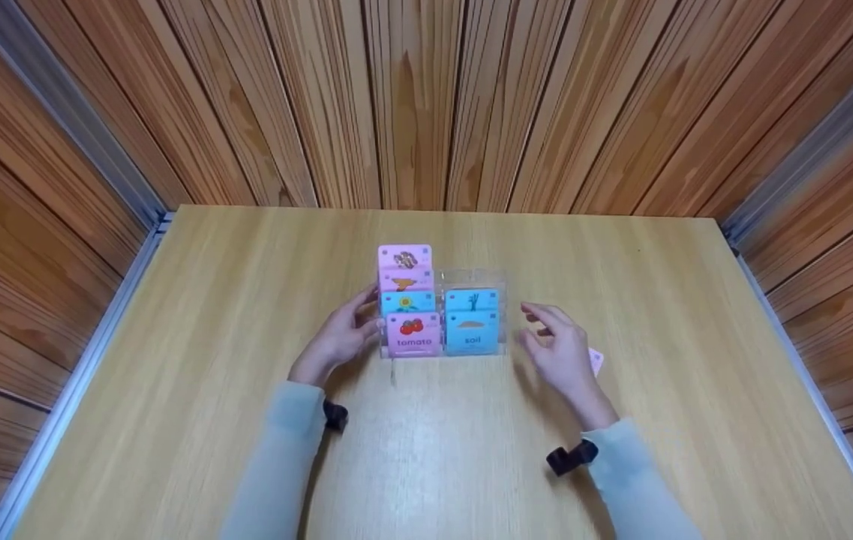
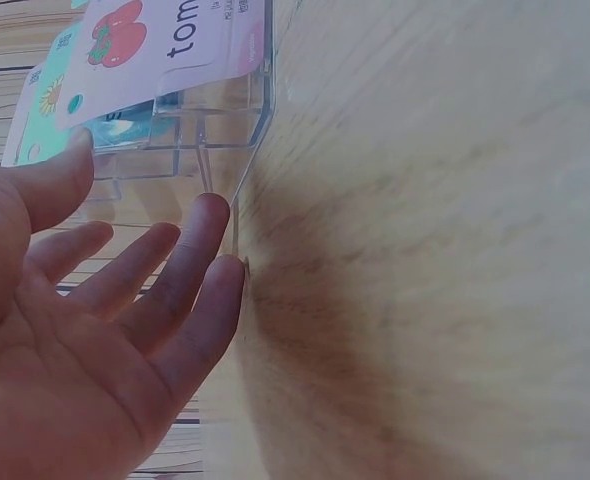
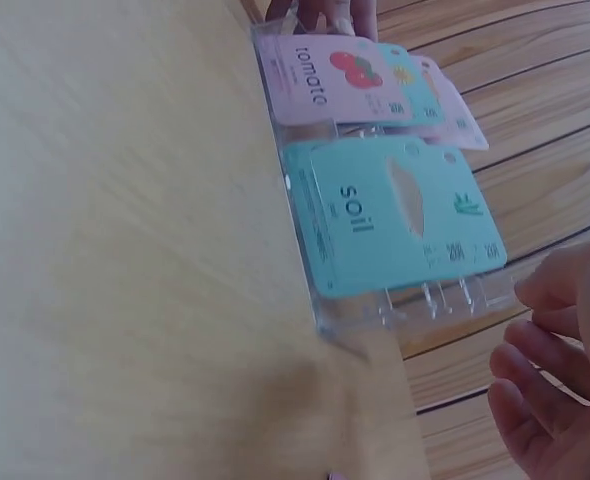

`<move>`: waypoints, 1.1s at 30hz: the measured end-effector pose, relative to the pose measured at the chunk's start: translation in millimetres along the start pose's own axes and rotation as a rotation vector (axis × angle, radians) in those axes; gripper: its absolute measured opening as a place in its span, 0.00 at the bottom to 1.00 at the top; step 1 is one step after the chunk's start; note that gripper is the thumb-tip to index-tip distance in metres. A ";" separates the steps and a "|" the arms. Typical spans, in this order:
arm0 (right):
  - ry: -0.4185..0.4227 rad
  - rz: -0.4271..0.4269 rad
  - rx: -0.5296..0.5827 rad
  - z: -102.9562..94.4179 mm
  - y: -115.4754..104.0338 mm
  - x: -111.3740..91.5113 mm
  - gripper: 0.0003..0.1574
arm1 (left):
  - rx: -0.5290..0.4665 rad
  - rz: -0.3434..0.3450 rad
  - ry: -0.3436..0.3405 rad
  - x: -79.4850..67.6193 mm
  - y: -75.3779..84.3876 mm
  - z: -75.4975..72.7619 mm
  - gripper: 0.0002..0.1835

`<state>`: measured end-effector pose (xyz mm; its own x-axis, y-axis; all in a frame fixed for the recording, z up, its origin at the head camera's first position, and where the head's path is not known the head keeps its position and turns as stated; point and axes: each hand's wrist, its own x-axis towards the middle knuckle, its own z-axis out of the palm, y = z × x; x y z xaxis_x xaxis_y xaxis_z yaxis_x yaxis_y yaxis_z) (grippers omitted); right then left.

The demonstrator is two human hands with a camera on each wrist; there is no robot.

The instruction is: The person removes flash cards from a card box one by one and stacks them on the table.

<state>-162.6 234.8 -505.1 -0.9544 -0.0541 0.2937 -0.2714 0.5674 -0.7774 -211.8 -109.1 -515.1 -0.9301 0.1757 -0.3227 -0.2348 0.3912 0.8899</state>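
A clear plastic card holder [image 1: 503, 319] stands mid-table with two columns of picture cards in its stepped slots. On the left, a pink tomato card [image 1: 413, 341] is in front, then a blue sunflower card [image 1: 397, 302] and two pink cards [image 1: 388, 261] behind. The right column has a blue soil card [image 1: 473, 346] with another blue card [image 1: 460, 298] behind it. My left hand [image 1: 340, 335] is against the holder's left side, fingers extended, thumb by the tomato card. My right hand [image 1: 560, 352] hovers off the holder's right side, fingers loosely bent, holding nothing.
A pink card [image 1: 596, 361] lies on the table, partly hidden behind the right hand. The wooden table [image 1: 426, 465] is bounded by wood-patterned panels [image 1: 426, 105] at the back and sides. Both wrists wear small black cameras.
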 end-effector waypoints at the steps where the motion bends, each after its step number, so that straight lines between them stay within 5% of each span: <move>1: 0.000 -0.013 -0.003 1.7 -2.1 1.0 0.27 | 0.002 -0.001 0.000 0.1 0.5 -0.1 0.38; 21: -0.144 -0.071 -0.151 17.9 -19.7 11.5 0.35 | -0.022 -0.012 -0.020 0.6 1.2 0.2 0.37; 33: 0.045 -0.200 -0.103 26.7 -22.6 15.4 0.20 | -0.019 -0.013 -0.008 -0.4 0.2 0.7 0.37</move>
<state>-174.5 199.2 -497.8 -0.8757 -0.1387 0.4625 -0.4384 0.6300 -0.6410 -211.3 -108.5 -515.0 -0.9247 0.1782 -0.3364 -0.2519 0.3761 0.8917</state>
